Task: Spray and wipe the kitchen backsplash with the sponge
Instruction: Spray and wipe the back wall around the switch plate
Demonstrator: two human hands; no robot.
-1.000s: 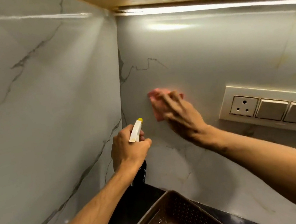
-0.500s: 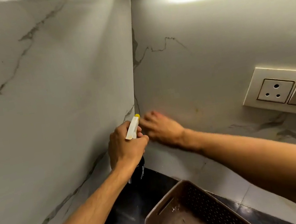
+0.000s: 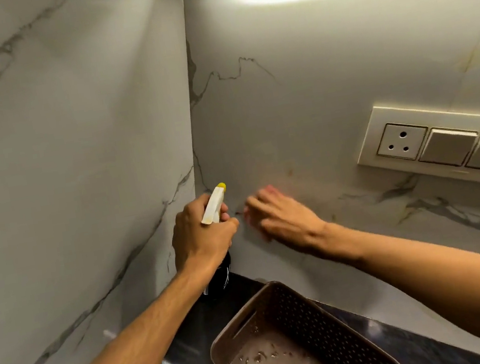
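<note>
Head view: right hand (image 3: 285, 218) fingers (image 3: 263, 206) lie straight, pressing the pink sponge (image 3: 270, 190), mostly hidden beneath them, on the backsplash (image 3: 312, 91). Left hand (image 3: 203, 238) fingers curl round the spray bottle (image 3: 213, 205) just beside. Best: even pressure, overlapping strokes into the corner (image 3: 198, 163).

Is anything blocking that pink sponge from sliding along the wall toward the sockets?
Nothing visible. The right hand presses the sponge flat on the backsplash, and the wall is bare up to the socket panel. Only the spray bottle, in the left hand, crowds its other side.
</note>
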